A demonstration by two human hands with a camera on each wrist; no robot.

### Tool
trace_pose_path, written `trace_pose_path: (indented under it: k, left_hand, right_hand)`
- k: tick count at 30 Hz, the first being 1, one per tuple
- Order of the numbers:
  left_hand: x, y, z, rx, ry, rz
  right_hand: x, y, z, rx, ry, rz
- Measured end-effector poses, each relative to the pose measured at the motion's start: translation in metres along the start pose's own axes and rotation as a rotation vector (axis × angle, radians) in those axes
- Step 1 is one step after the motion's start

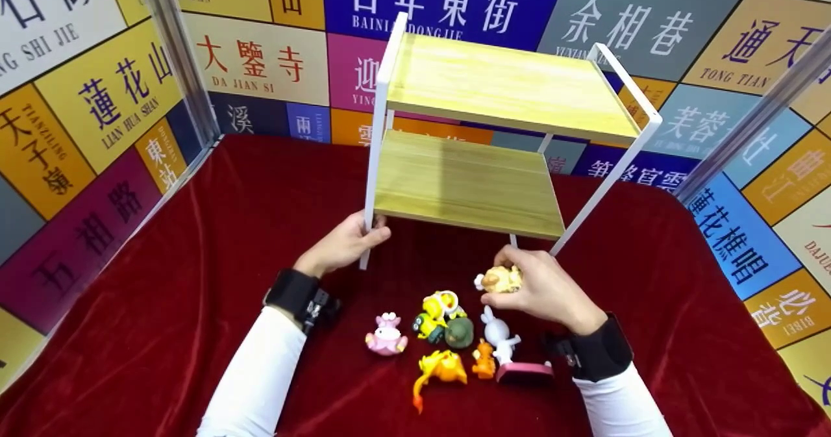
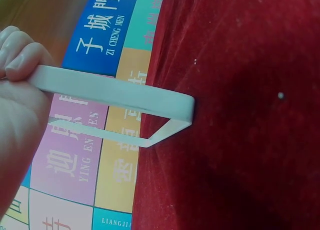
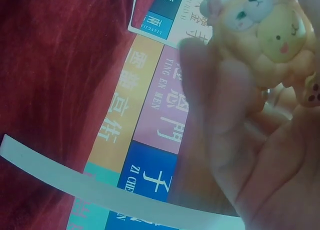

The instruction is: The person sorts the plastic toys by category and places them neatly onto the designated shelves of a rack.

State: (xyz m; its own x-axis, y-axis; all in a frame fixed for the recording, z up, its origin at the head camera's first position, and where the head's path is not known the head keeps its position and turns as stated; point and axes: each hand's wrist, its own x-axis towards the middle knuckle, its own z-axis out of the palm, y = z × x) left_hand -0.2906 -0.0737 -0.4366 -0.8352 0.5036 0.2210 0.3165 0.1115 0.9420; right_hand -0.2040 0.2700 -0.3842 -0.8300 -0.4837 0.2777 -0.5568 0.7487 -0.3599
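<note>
Big red cloth (image 1: pixel 208 249) under everything, with a two-tier shelf (image 1: pixel 467 180) towards the back of it. Bunch of toys (image 1: pixel 459 333) on the cloth out front. Left hand (image 1: pixel 344 244) is wrapped round the shelf's front left leg, low down. Right hand (image 1: pixel 544 287) has a cream toy (image 1: pixel 502 280) pinched between thumb and fingers, in front of the shelf's right side. Tiny one: orange figure (image 1: pixel 483 360), right beside the white rabbit (image 1: pixel 498 333).

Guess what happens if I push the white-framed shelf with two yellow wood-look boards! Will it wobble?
The shelf might tip if pushed high, since its boards sit between tall, thin white legs. It'll probably feel stiff, because those legs look straight. The bare left hand gripping one could steady it.
</note>
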Motion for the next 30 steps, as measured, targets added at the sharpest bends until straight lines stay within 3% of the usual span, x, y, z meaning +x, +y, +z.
trace_pose_path:
  k: [9, 20, 30]
  left_hand:
    - [0.0, 0.0006, 0.0003, -0.017, -0.004, -0.025]
    - [0.0009, 0.0022, 0.0, -0.171, -0.035, -0.055]
    - [-0.0013, 0.0026, 0.0011, -0.205, -0.012, -0.073]
  right_hand:
    - [0.0, -0.0022, 0.0004, -0.041, 0.064, -0.071]
    - [0.0017, -0.0047, -0.0024, 0.047, 0.096, -0.023]
    - [0.0025, -0.0066, -0.0035, 0.085, 0.12, 0.021]
